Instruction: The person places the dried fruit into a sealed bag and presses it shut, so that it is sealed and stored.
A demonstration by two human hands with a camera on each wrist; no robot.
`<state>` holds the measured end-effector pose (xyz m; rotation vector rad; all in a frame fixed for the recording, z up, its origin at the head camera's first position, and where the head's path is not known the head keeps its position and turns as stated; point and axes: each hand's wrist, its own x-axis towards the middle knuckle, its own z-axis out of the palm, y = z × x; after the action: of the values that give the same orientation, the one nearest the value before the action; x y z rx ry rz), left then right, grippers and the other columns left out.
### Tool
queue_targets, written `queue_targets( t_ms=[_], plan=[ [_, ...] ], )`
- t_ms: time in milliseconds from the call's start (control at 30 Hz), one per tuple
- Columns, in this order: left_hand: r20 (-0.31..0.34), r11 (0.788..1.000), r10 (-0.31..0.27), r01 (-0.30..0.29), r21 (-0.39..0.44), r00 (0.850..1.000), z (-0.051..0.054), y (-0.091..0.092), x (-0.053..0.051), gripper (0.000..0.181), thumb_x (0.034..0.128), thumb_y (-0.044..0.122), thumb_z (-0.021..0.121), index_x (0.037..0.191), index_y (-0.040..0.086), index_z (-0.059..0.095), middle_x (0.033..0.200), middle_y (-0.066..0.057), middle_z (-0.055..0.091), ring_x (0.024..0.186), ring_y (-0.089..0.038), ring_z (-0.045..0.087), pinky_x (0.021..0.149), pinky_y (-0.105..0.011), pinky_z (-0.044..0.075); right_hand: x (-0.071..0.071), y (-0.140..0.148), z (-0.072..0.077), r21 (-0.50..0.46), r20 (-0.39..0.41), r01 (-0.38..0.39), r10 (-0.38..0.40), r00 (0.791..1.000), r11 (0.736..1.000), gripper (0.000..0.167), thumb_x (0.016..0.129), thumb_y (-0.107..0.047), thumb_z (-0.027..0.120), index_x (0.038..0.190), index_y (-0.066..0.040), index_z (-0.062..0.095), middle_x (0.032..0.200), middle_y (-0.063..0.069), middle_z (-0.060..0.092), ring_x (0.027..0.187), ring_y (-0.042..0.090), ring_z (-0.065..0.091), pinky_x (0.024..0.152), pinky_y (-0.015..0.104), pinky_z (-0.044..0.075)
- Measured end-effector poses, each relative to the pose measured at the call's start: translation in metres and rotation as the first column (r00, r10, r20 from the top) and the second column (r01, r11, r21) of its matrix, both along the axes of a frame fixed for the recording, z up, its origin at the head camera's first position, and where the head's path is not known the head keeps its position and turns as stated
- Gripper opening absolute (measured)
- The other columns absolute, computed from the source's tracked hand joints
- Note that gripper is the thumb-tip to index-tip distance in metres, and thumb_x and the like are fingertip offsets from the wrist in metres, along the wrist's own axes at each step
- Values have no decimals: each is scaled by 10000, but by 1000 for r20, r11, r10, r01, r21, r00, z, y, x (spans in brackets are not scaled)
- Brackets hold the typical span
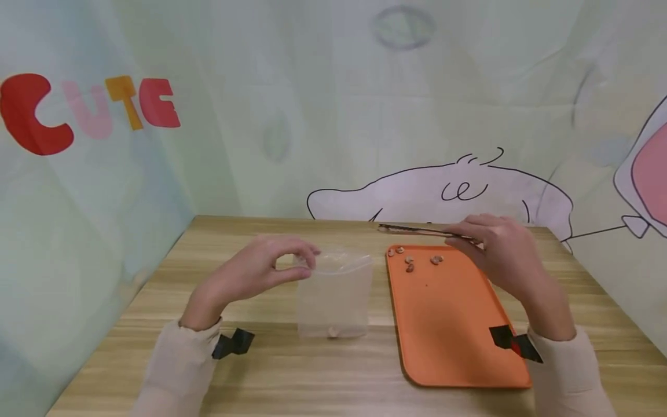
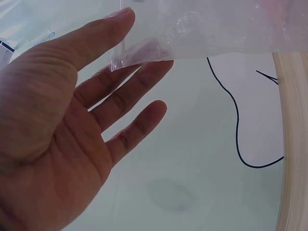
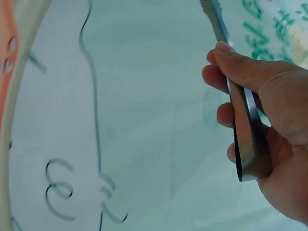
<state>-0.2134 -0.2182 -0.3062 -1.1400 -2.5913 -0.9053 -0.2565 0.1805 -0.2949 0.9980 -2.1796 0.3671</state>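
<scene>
My left hand (image 1: 255, 266) holds a clear zip bag (image 1: 333, 301) by its upper left corner, and the bag hangs upright over the table. In the left wrist view the bag's corner (image 2: 144, 50) lies between thumb and fingers. A small pale brown piece (image 1: 333, 332) shows at the bag's bottom. My right hand (image 1: 502, 255) grips metal tongs (image 1: 417, 230), raised above the far end of an orange tray (image 1: 453, 324). The tong arms lie close together, their serrated tips pointing left; nothing can be made out between them. Several small brown nut-like pieces (image 1: 409, 267) lie on the tray's far end.
The tray lies on a wood-grain table (image 1: 260, 370), to the right of the bag. A printed cloth backdrop (image 1: 292, 116) stands behind the table and along its left side.
</scene>
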Motion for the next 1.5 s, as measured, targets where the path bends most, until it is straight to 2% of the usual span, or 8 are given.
queue_targets(
  t_ms=[167, 267, 467, 567, 733, 900, 1167, 1500],
  plan=[
    [-2, 1000, -4, 4, -2, 1000, -1, 3, -1, 117, 915, 130, 744, 994, 195, 687, 1195, 23, 702, 973, -61, 657, 852, -360, 511, 17, -27, 4, 9, -80, -142, 143, 986, 990, 515, 1023, -502, 444, 994, -125, 794, 823, -52, 724, 651, 97, 591, 603, 340, 441],
    [6, 1000, -6, 6, 0, 1000, -1, 4, -2, 120, 913, 128, 746, 992, 197, 689, 1184, 38, 704, 981, -62, 658, 858, -365, 510, 22, -37, 0, 29, -55, -161, 162, 985, 987, 554, 1027, -525, 409, 1003, -125, 790, 847, -62, 726, 712, 125, 629, 664, 372, 483],
    [10, 1000, -4, 4, 0, 1000, 0, 4, 0, 118, 913, 130, 745, 992, 199, 689, 1178, 29, 703, 973, -54, 658, 878, -383, 515, 15, -36, -4, 5, 14, -165, 165, 986, 986, 219, 872, -292, 783, 1011, -122, 784, 853, -66, 718, 654, 69, 581, 627, 329, 454],
    [9, 1000, 5, -5, -2, 1000, 2, 2, 1, 131, 905, 122, 753, 983, 203, 685, 1184, 27, 703, 968, -42, 656, 874, -374, 519, 8, -29, -5, -16, 39, -139, 139, 989, 990, 299, 727, -85, 879, 1007, -114, 780, 845, -57, 707, 629, 55, 563, 578, 289, 434],
    [13, 1000, 12, -12, -7, 1000, 3, 0, 2, 143, 903, 118, 755, 979, 213, 681, 1189, 42, 700, 991, -43, 656, 871, -365, 516, -4, -12, -8, 30, 137, -9, 4, 991, 1000, 339, 753, -86, 870, 1076, -104, 767, 837, -47, 679, 602, 71, 498, 595, 300, 419],
    [12, 1000, 11, -11, -5, 1000, 2, 0, 1, 143, 900, 114, 757, 973, 211, 682, 1190, 35, 700, 1002, -54, 658, 874, -374, 513, -22, 10, -20, 160, 284, 126, -168, 944, 979, 274, 819, -103, 828, 1085, -85, 766, 838, -21, 672, 631, 111, 499, 599, 324, 420],
    [0, 1000, 19, -19, -7, 1000, 2, -1, 0, 146, 897, 116, 761, 963, 219, 681, 1190, 34, 701, 1014, -59, 659, 869, -378, 513, -50, 38, -47, 312, 452, 175, -308, 837, 934, 236, 844, -113, 806, 1064, -43, 761, 888, 29, 711, 761, 182, 635, 653, 393, 512],
    [6, 1000, 20, -20, -9, 1000, 0, -2, -2, 165, 894, 109, 763, 979, 224, 679, 1193, 38, 700, 969, -32, 652, 817, -326, 514, -66, 50, -73, 339, 516, 153, -320, 795, 928, 197, 847, -120, 805, 1032, -61, 768, 904, 46, 734, 805, 242, 681, 679, 405, 540]
  ],
)
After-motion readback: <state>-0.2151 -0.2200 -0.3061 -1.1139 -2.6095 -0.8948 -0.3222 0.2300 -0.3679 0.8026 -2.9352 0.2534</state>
